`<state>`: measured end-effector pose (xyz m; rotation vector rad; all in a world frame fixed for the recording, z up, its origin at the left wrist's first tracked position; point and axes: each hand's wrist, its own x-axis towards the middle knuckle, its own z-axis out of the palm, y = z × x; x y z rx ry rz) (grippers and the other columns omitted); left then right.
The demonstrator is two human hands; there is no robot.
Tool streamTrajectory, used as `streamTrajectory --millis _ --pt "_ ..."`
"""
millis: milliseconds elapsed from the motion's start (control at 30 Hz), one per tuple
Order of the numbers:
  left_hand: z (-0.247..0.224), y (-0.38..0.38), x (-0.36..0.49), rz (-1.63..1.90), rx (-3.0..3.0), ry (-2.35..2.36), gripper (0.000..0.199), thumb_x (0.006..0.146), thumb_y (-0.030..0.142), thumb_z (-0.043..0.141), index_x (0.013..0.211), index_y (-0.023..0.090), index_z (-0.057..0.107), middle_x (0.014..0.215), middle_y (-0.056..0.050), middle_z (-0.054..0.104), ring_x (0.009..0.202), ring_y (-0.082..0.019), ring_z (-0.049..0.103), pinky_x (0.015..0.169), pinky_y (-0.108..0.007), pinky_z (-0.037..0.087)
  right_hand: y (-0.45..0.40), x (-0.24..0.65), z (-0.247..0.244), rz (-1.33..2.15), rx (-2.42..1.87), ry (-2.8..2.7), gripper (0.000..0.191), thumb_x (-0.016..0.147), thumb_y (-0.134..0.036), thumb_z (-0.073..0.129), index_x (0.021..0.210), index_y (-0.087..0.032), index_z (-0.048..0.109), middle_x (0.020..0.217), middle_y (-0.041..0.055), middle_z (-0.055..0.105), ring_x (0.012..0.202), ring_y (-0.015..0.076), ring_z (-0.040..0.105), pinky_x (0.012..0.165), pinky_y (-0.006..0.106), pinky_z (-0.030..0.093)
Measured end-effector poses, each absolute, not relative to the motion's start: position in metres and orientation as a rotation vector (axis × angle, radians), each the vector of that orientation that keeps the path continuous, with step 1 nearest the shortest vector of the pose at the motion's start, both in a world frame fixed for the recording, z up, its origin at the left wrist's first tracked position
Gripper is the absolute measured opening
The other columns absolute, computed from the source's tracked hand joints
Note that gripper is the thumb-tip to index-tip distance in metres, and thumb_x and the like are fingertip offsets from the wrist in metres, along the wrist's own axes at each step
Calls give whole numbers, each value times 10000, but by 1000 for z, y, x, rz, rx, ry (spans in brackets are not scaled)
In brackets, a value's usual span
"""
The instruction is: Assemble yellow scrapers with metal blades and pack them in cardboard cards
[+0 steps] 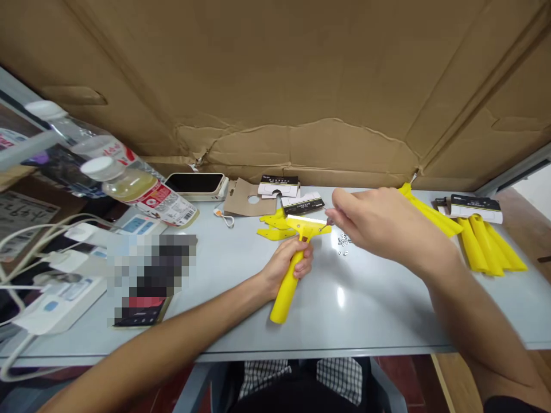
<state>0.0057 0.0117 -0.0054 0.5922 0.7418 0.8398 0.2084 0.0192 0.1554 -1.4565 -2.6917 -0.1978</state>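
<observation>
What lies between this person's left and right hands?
In the head view, the held tool's yellow crosspiece, a pale strip along its far edge. The left hand holds the handle below; the right hand is beside the right end.

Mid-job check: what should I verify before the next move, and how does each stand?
1. Left hand wrapped around the yellow scraper: ok.
2. Right hand at the scraper head's right end: ok.
3. Small metal item at the right fingertips, seated properly: cannot tell, too small.
4. Loose metal bits together on the table: ok.
5. Space around the head uncluttered: not ok; yellow flat pieces lie close by its left end.
</observation>
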Motion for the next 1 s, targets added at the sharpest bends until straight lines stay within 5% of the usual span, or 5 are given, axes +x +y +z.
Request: streamTrajectory --millis 200,333,500,633,1000 --pt "-5 11 6 833 617 740 334 775 326 795 700 197 497 512 72 451 359 -31 297 360 -152 284 19 222 151 65 -1304 -2632 171 1091 -261 454 1125 -212 614 1021 62 753 735 195 623 633 331 269" --pt "-5 11 5 836 636 737 301 784 318 772 680 187 522 493 68 434 361 -32 289 359 -151 274 32 230 147 159 -1303 -2545 67 1081 -279 540 1057 -233 583 943 34 762 757 196 654 645 310 312" --pt "-7 14 4 825 659 733 292 798 323 762 670 181 541 465 65 410 363 -40 297 365 -152 262 33 230 148 -42 -1440 -2622 224 1105 -374 473 961 -226 559 765 39 703 650 203 591 609 326 255" --pt "-9 16 3 830 670 737 293 801 334 760 685 188 533 467 76 405 362 -39 284 367 -150 260 26 232 150 141 -1426 -2683 134 1056 -315 476 1137 -228 540 846 26 721 656 196 582 597 318 293" --pt "-12 15 5 823 676 742 321 735 361 795 645 187 540 431 80 400 350 -32 286 356 -154 243 33 230 149 172 -1504 -2617 216 1077 -373 493 998 -222 625 928 81 758 781 227 658 680 334 373"
